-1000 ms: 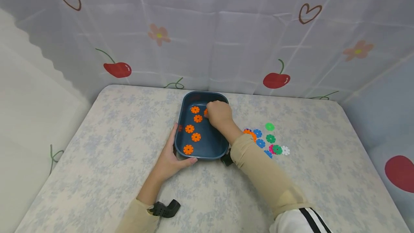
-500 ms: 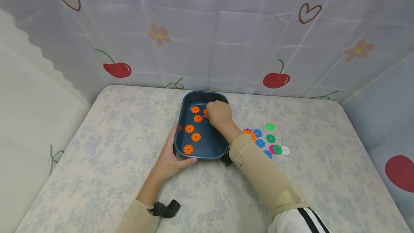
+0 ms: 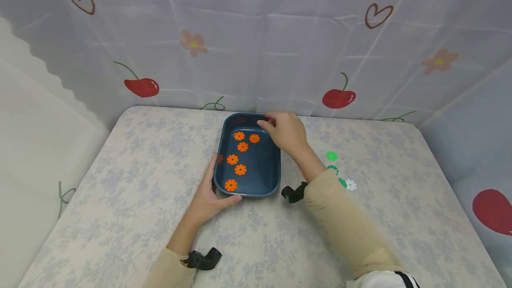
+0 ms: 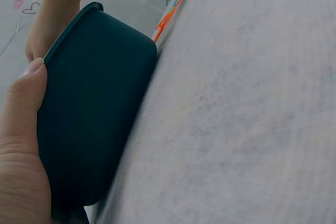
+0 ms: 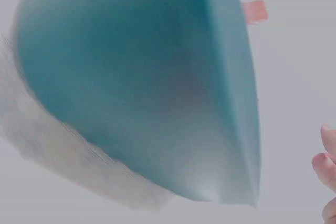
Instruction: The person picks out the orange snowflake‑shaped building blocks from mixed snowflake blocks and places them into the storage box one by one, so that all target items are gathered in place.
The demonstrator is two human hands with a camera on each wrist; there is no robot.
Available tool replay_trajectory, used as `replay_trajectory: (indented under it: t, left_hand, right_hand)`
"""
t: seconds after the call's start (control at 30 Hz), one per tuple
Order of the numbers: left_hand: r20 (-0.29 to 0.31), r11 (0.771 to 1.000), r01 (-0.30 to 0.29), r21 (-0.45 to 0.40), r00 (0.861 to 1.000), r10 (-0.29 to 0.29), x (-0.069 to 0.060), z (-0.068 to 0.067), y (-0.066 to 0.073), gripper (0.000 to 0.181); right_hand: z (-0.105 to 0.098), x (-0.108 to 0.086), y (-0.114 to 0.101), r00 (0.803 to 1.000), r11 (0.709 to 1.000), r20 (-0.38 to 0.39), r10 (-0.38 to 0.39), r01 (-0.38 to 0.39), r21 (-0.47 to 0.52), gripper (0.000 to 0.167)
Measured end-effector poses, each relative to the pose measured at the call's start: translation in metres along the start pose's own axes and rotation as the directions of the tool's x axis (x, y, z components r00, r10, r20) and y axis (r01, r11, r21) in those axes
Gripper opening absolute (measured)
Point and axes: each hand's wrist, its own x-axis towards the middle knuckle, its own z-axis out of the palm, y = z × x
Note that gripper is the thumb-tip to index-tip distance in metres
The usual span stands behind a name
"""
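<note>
A dark blue tray [image 3: 260, 177] stands on the table with several orange flower discs [image 3: 240, 170] lying flat in it, mostly along its left side. My left hand [image 3: 205, 201] grips the tray's near left corner; in the left wrist view its thumb [image 4: 26, 103] presses on the rim of the tray [image 4: 94, 103]. Over the tray's far right corner is my right hand [image 3: 287, 133], thumb and fingers apart, no disc seen between them. Its fingertips [image 5: 326, 169] also show at the right edge of the right wrist view, beside the tray [image 5: 131, 77].
Right of the tray, green discs [image 3: 331, 156] and a white disc [image 3: 350, 185] lie on the table [image 3: 400, 217], others partly hidden by my right forearm. A printed curtain [image 3: 240, 57] hangs behind the table. Each wrist wears a black device [image 3: 204, 259].
My right hand has lifted off an orange disc at the tray's upper middle and moved right and away, its fingers parting; that disc now shows whole. My left hand keeps its hold.
</note>
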Motion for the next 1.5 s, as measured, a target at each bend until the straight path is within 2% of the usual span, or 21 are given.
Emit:
replay_trajectory:
  t: [0.2, 0.37, 0.53, 0.73, 0.9, 1.0, 1.17, 1.5]
  left_hand:
    - [0.001, 1.0, 0.003, -0.019, 1.0, -0.003, 0.0, 0.0, 0.002, 0.124]
    - [0.0, 1.0, 0.012, -0.028, 1.0, -0.012, -0.001, -0.001, 0.002, 0.125]
    - [0.003, 1.0, 0.008, -0.025, 1.0, -0.008, 0.0, 0.0, 0.003, 0.125]
    - [0.002, 1.0, 0.004, -0.024, 1.0, -0.004, 0.0, 0.0, 0.004, 0.125]
    - [0.003, 1.0, 0.013, -0.029, 1.0, -0.013, -0.001, 0.001, 0.005, 0.125]
    - [0.005, 0.999, 0.018, -0.036, 1.0, -0.018, -0.001, 0.001, 0.005, 0.124]
    - [0.009, 0.999, 0.015, -0.043, 1.0, -0.015, 0.0, 0.0, 0.004, 0.124]
    - [-0.001, 0.999, 0.008, -0.031, 1.0, -0.008, 0.001, 0.001, 0.001, 0.125]
  right_hand:
    - [-0.036, -0.018, 0.025, 0.996, 0.993, -0.054, 0.076, -0.071, 0.093, 0.04]
    - [-0.048, -0.037, 0.048, 0.992, 0.989, -0.031, 0.122, -0.119, 0.086, 0.041]
    - [-0.046, -0.058, 0.068, 0.984, 0.987, 0.08, 0.158, -0.16, 0.019, 0.043]
    - [-0.035, -0.083, 0.091, 0.94, 0.979, 0.277, 0.199, -0.201, -0.022, 0.049]
    - [-0.024, -0.098, 0.11, 0.919, 0.981, 0.349, 0.182, -0.195, 0.001, 0.053]
    - [-0.018, -0.104, 0.118, 0.922, 0.982, 0.348, 0.17, -0.188, 0.02, 0.05]
    - [-0.012, -0.108, 0.127, 0.938, 0.984, 0.311, 0.152, -0.173, 0.041, 0.042]
    - [-0.004, -0.115, 0.134, 0.969, 0.992, 0.226, 0.096, -0.112, 0.063, 0.04]
